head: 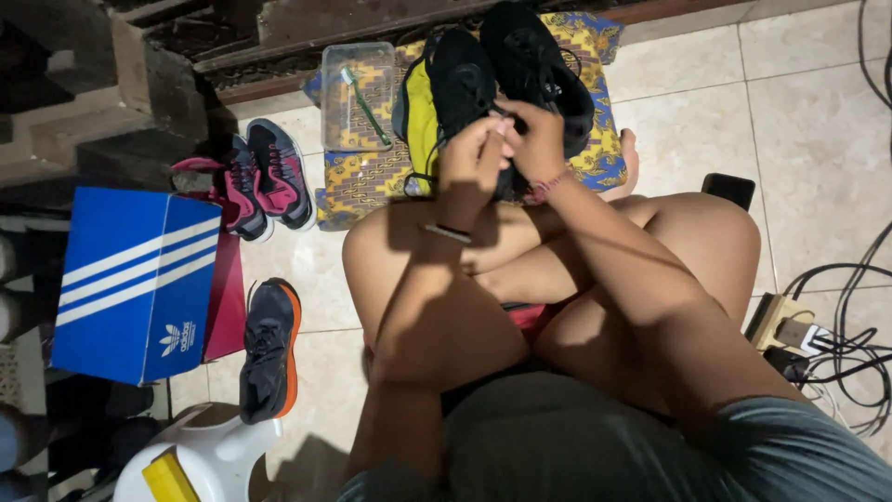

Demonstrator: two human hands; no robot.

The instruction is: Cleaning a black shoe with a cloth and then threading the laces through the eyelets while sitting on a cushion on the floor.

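Single head view, looking steeply down over crossed legs (557, 279) onto tiled floor (799, 121); close range.

1. A pale tiled floor (818, 121) carries everything.
2. A patterned blue-and-yellow cloth (358, 181) lies spread on it near the wooden step.
3. A clear plastic tray (358, 93) and black shoes (520, 56) sit on the cloth.
4. A pink-and-grey pair of sneakers (260, 177), a blue shoebox (130, 279) and a black-and-orange shoe (269, 349) rest on the tiles at left.
5. A power strip (780, 325) with cables lies at right.
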